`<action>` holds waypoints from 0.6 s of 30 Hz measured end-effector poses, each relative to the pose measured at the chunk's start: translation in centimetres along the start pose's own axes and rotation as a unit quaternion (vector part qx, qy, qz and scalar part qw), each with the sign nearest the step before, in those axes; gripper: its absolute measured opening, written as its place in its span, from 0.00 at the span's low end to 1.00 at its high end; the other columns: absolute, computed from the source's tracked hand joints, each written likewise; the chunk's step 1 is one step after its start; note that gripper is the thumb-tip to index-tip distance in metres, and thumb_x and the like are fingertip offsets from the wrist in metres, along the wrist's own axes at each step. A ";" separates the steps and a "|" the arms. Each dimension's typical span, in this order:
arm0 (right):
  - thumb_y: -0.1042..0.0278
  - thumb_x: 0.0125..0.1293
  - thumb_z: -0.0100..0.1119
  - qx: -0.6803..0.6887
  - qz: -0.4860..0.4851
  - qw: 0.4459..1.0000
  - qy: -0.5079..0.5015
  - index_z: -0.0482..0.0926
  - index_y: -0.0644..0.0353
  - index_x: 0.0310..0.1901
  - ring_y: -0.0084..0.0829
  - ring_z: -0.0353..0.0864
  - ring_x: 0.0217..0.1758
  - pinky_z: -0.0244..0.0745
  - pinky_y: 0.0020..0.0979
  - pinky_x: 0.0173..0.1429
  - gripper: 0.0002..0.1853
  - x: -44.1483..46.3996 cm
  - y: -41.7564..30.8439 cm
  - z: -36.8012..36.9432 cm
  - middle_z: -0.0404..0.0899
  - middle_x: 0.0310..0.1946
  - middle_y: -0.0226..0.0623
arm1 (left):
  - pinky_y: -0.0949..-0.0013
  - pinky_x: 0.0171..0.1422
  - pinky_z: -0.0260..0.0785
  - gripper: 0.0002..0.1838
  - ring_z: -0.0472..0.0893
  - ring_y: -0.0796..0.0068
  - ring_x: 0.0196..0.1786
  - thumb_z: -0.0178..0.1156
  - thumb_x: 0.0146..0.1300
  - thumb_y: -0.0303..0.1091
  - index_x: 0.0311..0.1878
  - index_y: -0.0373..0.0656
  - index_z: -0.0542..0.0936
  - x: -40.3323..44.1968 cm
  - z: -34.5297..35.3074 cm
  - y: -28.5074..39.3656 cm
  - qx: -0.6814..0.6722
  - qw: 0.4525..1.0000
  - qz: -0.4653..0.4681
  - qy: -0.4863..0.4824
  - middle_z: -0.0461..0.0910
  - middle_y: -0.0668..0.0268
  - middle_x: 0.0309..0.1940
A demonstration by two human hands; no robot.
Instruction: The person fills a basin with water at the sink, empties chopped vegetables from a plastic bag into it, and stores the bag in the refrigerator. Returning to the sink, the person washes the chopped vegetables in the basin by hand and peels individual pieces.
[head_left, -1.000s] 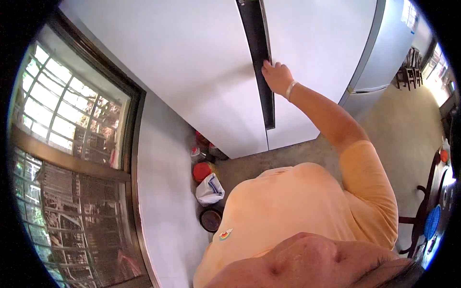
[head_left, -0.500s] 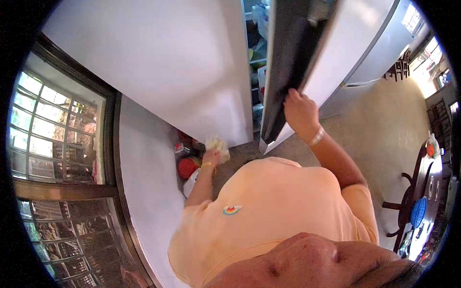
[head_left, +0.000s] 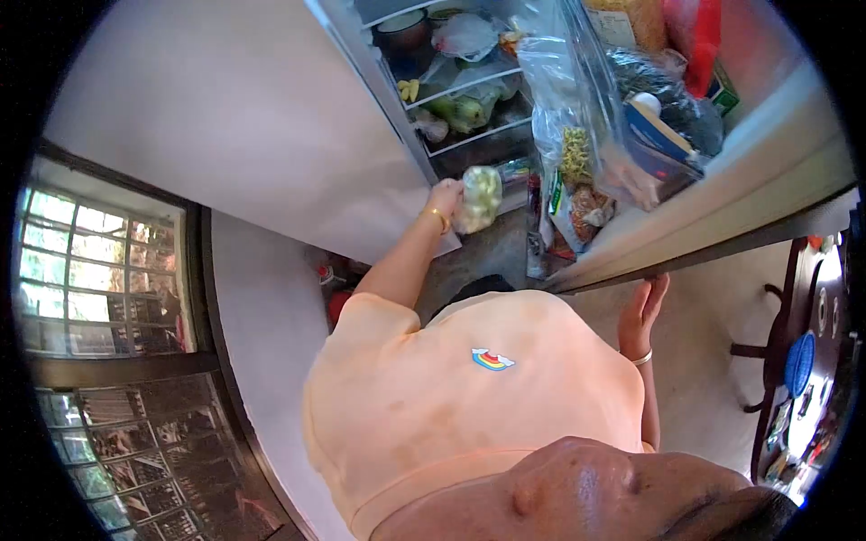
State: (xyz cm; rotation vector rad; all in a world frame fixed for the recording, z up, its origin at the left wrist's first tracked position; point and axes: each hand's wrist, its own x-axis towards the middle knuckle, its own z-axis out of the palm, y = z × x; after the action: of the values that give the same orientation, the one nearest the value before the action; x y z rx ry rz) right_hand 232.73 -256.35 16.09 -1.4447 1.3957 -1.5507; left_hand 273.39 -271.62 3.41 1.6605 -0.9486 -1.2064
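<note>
My left hand (head_left: pixel 446 196) grips a clear bag of pale green and whitish food (head_left: pixel 480 197), blurred, in front of the lower part of the open fridge. My right hand (head_left: pixel 642 314) is at the outer edge of the opened right fridge door (head_left: pixel 767 180), fingers stretched out and holding nothing. Inside the fridge, a plastic bag of green produce (head_left: pixel 465 110) lies on a shelf, with a pot (head_left: pixel 403 32) and a whitish bag (head_left: pixel 465 38) above it. The door's racks hold several packets, among them a red one (head_left: pixel 702 45).
The left fridge door (head_left: pixel 244 108) is closed. A barred window (head_left: pixel 108 270) is in the wall on the left. Red-topped containers (head_left: pixel 339 305) stand on the floor beside that wall. To the right is a dark table with a blue basket (head_left: pixel 799 363).
The right fridge door has swung wide open, showing the shelves and door racks. My left hand has brought the bag up and right to the opening. My right hand has moved right and down.
</note>
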 end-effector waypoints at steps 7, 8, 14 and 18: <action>0.55 0.73 0.42 -0.108 -0.040 0.978 0.173 0.51 0.65 0.66 0.33 0.60 0.60 0.53 0.31 0.65 0.28 3.3 1.2 -1.6 0.62 0.59 0.42 | 0.51 0.39 0.71 0.09 0.79 0.60 0.36 0.54 0.57 0.36 0.36 0.41 0.77 7.2 5.1 2.1 -0.169 0.973 -0.156 0.033 0.77 0.60 0.36; 0.55 0.73 0.42 -0.111 -0.039 0.976 0.183 0.51 0.65 0.66 0.33 0.60 0.60 0.53 0.31 0.65 0.28 4.1 1.4 -1.6 0.62 0.59 0.42 | 0.60 0.37 0.71 0.09 0.80 0.63 0.34 0.56 0.53 0.32 0.33 0.37 0.80 9.0 5.7 2.0 -0.212 0.956 -0.189 0.070 0.79 0.58 0.29; 0.61 0.70 0.45 -0.267 0.021 0.917 0.296 0.59 0.67 0.56 0.36 0.64 0.53 0.58 0.33 0.60 0.21 3.9 6.4 0.1 0.65 0.52 0.43 | 0.59 0.46 0.71 0.16 0.81 0.55 0.42 0.54 0.55 0.39 0.41 0.37 0.81 30.8 7.1 -8.5 -0.033 0.991 -0.128 -0.029 0.81 0.49 0.39; 0.65 0.67 0.49 -0.377 0.024 0.848 0.373 0.66 0.66 0.46 0.35 0.68 0.46 0.63 0.32 0.52 0.14 2.6 9.8 -1.2 0.70 0.43 0.40 | 0.55 0.55 0.67 0.16 0.78 0.51 0.47 0.53 0.57 0.41 0.39 0.38 0.82 39.2 11.6 -4.4 0.305 0.952 0.027 -0.019 0.81 0.51 0.42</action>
State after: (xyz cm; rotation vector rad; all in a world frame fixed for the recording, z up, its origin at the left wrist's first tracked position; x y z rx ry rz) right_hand 228.79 -261.01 7.91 -1.1790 2.7161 -1.6939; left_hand 272.27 -308.31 -15.16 2.0665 -1.4873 -0.9588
